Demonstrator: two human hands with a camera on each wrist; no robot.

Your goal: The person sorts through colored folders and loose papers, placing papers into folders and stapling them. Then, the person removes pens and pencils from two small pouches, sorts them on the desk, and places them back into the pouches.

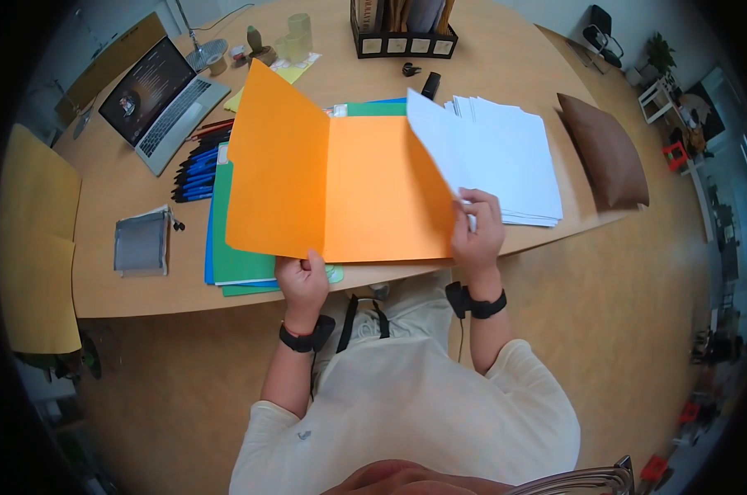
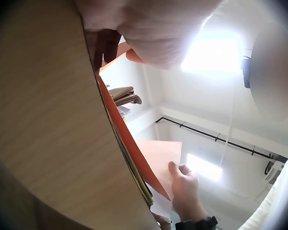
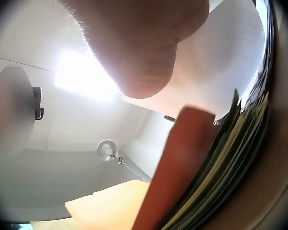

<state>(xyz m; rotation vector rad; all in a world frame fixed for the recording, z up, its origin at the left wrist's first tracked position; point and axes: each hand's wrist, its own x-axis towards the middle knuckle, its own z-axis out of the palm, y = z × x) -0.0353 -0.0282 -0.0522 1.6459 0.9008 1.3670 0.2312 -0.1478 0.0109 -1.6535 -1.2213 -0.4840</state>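
Across the bench (image 1: 142,293), the head view shows the orange folder (image 1: 386,186) lying open between the two hands, on top of a green folder (image 1: 245,268). Its crease runs away from the person, and its left flap tilts up. The left hand (image 1: 304,283) pinches the near edge by the foot of the crease. The right hand (image 1: 478,231) pinches a pale sheet (image 1: 430,136) that slants over the orange folder's right edge, with the white stack (image 1: 514,165) just beside, to the right. Thus the right hand is nearer to both sheet and stack.

From the left wrist, the orange folder shows nearly edge-on above the bench; beyond it, the right hand grips the sheet.

From the right wrist, that hand's fingertips are hidden, so this view alone cannot tell its grip; the orange folder's edge lies below the sheet.
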